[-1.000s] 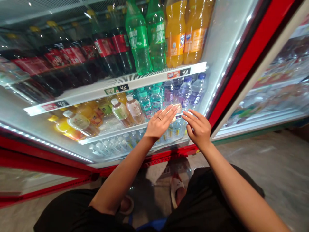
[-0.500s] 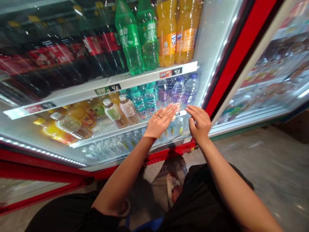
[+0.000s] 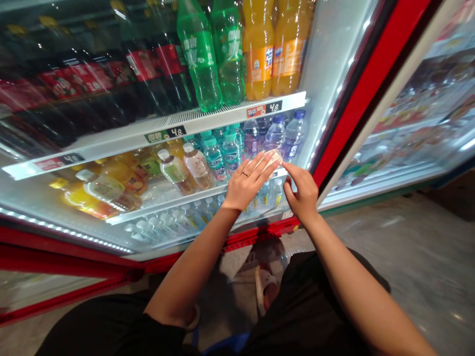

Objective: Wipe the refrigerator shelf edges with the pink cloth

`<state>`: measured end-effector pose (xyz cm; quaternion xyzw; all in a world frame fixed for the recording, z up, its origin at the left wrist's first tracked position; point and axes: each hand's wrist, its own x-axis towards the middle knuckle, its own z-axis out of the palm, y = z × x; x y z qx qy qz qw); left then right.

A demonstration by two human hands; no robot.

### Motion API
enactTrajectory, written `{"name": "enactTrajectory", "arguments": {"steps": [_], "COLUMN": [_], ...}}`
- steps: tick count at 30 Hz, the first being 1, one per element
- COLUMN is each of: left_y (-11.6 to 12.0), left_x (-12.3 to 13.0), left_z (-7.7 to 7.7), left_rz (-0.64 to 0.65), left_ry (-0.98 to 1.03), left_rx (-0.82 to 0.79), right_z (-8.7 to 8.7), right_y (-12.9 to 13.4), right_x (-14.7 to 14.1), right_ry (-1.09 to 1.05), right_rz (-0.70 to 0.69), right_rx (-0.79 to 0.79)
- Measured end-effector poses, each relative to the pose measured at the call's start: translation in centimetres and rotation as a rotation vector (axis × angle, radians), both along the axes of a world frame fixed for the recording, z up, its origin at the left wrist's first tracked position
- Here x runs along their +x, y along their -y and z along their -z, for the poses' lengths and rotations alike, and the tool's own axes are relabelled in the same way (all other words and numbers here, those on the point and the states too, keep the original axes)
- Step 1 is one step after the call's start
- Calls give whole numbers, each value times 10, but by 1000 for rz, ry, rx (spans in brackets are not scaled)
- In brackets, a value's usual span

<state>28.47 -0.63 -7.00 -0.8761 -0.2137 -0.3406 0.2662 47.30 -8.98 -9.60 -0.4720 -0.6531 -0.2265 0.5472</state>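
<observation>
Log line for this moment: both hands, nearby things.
Left hand: outstretched over pale cloth-like item | Right hand: beside item, thumb and index apart, contact unclear | Nearby: purple-capped bottles in red-framed cooler

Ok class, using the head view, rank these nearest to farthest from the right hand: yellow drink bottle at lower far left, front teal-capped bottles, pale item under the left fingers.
1. Pale item: just left of the right hand.
2. Teal-capped bottles: farther left.
3. Yellow drink bottle: far left.
</observation>
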Motion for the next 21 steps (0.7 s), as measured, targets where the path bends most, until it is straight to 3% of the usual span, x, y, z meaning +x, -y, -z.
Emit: {"name": "enactTrajectory", "arguments": {"steps": [7,13,21], "left_y": [-9,-11,-14], "left_x": [1,-1,-22], "left_z": [13,11,8], "left_rz": [7,9,62], "left_ry": [64,8,-238], "left_rx": [18,116,104], "right_z": [20,17,21], "right_y": [-12,-24,-34], "right_x": [-29,-37,-39], "right_ry": [-139,-136,-187], "right_rz": [-113,-82,-73], "right_rx": [-105,-89,-66]}}
